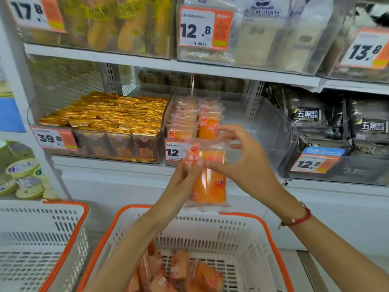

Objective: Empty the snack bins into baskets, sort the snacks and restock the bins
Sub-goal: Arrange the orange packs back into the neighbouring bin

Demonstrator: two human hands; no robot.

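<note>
My left hand (185, 175) grips an orange snack packet (208, 186) that hangs upright above the white basket with orange rim (263, 224). My right hand (242, 157) pinches a second orange packet (207, 155) held across the top of the first. Both hands are in front of the clear middle bin (168, 127), which holds rows of the same orange packets (189, 121). Several more orange packets (181, 270) lie in the bottom of the basket.
A bin of gold-wrapped snacks (109, 114) stands left of the middle bin, a bin of black packets (336, 127) to the right. A second white basket (42, 239) sits at the lower left. Upper shelf bins carry price tags (205, 28).
</note>
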